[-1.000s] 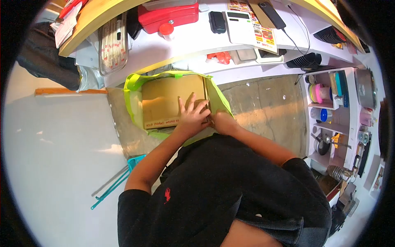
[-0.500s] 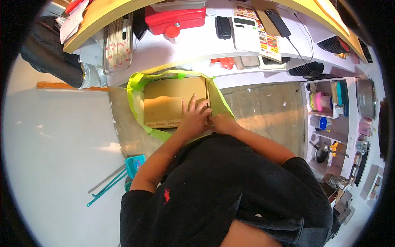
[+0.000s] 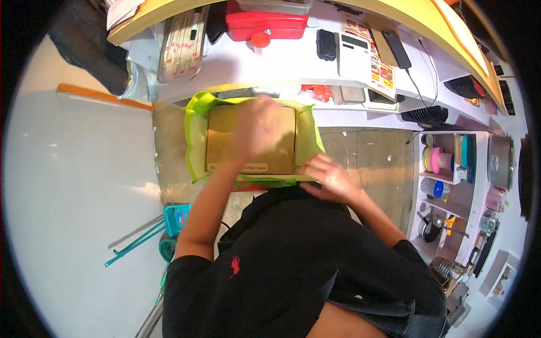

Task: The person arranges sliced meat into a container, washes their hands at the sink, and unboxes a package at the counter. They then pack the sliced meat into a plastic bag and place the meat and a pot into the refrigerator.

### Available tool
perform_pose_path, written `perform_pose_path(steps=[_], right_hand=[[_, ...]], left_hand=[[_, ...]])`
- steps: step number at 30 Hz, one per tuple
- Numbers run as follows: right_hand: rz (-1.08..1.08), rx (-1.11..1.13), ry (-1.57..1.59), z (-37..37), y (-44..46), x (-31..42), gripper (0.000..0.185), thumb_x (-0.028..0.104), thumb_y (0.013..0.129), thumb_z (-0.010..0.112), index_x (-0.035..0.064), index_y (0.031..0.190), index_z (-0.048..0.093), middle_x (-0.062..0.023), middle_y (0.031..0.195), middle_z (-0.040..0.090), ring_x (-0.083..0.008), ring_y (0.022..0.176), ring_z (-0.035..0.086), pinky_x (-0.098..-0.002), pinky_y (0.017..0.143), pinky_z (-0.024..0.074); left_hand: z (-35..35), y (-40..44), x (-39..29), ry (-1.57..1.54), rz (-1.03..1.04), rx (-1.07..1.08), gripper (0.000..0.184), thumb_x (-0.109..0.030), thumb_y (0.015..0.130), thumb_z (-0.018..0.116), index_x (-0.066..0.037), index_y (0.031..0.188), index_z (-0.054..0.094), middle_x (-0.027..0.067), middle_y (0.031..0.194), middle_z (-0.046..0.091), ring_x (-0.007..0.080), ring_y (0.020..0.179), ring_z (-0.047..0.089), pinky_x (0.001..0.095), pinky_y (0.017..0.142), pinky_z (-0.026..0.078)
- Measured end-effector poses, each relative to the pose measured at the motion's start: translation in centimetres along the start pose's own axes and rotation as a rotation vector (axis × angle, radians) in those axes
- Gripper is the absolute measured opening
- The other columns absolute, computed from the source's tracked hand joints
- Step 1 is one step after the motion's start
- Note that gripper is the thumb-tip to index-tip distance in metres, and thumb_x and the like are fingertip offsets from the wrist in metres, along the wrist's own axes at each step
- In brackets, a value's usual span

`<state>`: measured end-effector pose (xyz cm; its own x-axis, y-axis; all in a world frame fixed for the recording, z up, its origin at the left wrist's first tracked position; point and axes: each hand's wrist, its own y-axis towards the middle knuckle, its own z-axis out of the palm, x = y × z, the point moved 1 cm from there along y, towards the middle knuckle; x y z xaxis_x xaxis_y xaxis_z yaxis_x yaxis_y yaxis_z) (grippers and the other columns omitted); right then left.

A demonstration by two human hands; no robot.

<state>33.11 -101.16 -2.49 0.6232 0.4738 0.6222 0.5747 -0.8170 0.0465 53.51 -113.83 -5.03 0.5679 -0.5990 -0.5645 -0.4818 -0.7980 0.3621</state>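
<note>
A brown cardboard box (image 3: 222, 132) lies inside a lime-green bag (image 3: 194, 135) whose mouth is spread around it. Handwriting runs along a pale strip on the box's near edge. My left hand (image 3: 259, 127) is over the middle of the box, smeared by motion, so its fingers and any contact with the box cannot be made out. At the bag's near right corner, my right hand (image 3: 333, 177) has its fingers and thumb around the bag's rim.
A white desk (image 3: 225, 65) beyond the bag carries a red cash box (image 3: 267, 22), a calculator (image 3: 355, 56) and a black phone-like device (image 3: 397, 49). A shelf unit (image 3: 459, 208) stands at right, a teal dustpan (image 3: 174, 218) at left.
My left hand has lifted from the box's right edge and moved toward the far side. My right hand has shifted right to the bag's corner. The view has shifted slightly.
</note>
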Motion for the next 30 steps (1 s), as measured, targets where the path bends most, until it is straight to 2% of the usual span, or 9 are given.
perform_pose_path(steps=[2,7,13,16,19,21,24,27,30], right_hand=[[-0.010,0.168,0.010,1.4,-0.8,0.9,0.045,0.013,0.070,0.072,0.0100,0.114,0.059,-0.0113,0.107,0.059,-0.0297,0.107,0.052,-0.0421,0.095,0.0420],[0.012,0.234,-0.081,3.8,-1.9,2.0,0.056,0.005,0.065,0.067,0.0108,0.119,0.055,-0.0115,0.115,0.057,-0.0298,0.113,0.049,-0.0414,0.098,0.0387],[0.307,0.188,-0.288,4.7,-3.7,0.8,0.046,0.001,0.069,0.059,0.0105,0.114,0.057,-0.0144,0.102,0.056,-0.0294,0.103,0.052,-0.0389,0.088,0.0411],[0.295,-0.086,-0.393,5.1,-3.3,1.5,0.043,0.000,0.069,0.058,0.0099,0.111,0.058,-0.0147,0.102,0.053,-0.0309,0.100,0.050,-0.0388,0.083,0.0408],[0.379,-0.146,-0.437,4.1,-4.0,2.0,0.048,-0.003,0.064,0.057,0.0088,0.111,0.058,-0.0138,0.105,0.050,-0.0319,0.100,0.047,-0.0396,0.083,0.0392],[0.431,-0.200,-0.408,3.3,-5.1,2.0,0.056,-0.004,0.062,0.057,0.0106,0.115,0.056,-0.0142,0.108,0.049,-0.0321,0.100,0.046,-0.0421,0.085,0.0373],[0.253,-0.245,-0.490,4.3,-6.8,2.4,0.064,-0.002,0.062,0.059,0.0142,0.123,0.053,-0.0142,0.111,0.048,-0.0320,0.103,0.045,-0.0464,0.090,0.0347],[0.005,-0.212,-0.601,7.1,-6.6,1.7,0.071,0.016,0.073,0.063,0.0219,0.139,0.037,-0.0098,0.122,0.048,-0.0280,0.113,0.044,-0.0535,0.105,0.0257],[-0.191,-0.411,-0.486,8.3,-5.8,2.1,0.035,0.019,0.073,0.060,0.0134,0.107,0.060,-0.0073,0.105,0.055,-0.0282,0.109,0.046,-0.0527,0.103,0.0278]], left_hand=[[-4.4,2.0,1.5,0.275,0.005,-0.167,0.021,-0.017,0.078,0.065,-0.009,0.096,0.060,0.0104,0.105,0.056,0.0303,0.098,0.056,0.0432,0.085,0.043],[-6.3,-0.6,6.9,0.825,-0.377,0.200,0.024,-0.011,0.077,0.060,-0.007,0.100,0.056,0.0110,0.098,0.054,0.0312,0.098,0.057,0.0472,0.075,0.047],[-6.0,-2.4,8.9,0.314,-0.242,0.033,0.026,-0.004,0.076,0.059,-0.007,0.102,0.060,0.0169,0.101,0.052,0.0380,0.092,0.057,0.0478,0.078,0.048],[-9.5,-1.8,2.1,0.254,-0.192,-0.142,0.027,-0.003,0.078,0.058,-0.010,0.104,0.063,0.0120,0.094,0.054,0.0286,0.085,0.062,0.0396,0.069,0.051],[-12.4,-2.6,-1.4,-0.412,-0.490,-0.138,0.032,-0.005,0.079,0.063,-0.006,0.111,0.060,0.0025,0.079,0.050,0.0128,0.064,0.054,0.0262,0.057,0.048],[-16.4,-4.4,-1.6,-1.313,-0.418,-0.134,0.040,-0.007,0.082,0.061,-0.002,0.121,0.053,-0.0020,0.078,0.045,0.0055,0.056,0.042,0.0178,0.050,0.040],[-19.2,-6.0,-7.3,-1.174,-0.346,-0.449,0.037,-0.016,0.091,0.054,0.001,0.123,0.047,0.0017,0.087,0.042,0.0099,0.073,0.048,0.0238,0.069,0.043],[-15.7,-6.6,-14.5,-1.199,-0.303,-0.381,0.035,-0.011,0.090,0.053,0.003,0.121,0.047,0.0040,0.093,0.047,0.0148,0.091,0.050,0.0296,0.086,0.041],[-10.1,-7.7,-19.9,-1.322,-0.146,-0.198,0.036,-0.009,0.086,0.053,0.006,0.119,0.048,0.0075,0.102,0.051,0.0196,0.100,0.051,0.0340,0.095,0.037]])
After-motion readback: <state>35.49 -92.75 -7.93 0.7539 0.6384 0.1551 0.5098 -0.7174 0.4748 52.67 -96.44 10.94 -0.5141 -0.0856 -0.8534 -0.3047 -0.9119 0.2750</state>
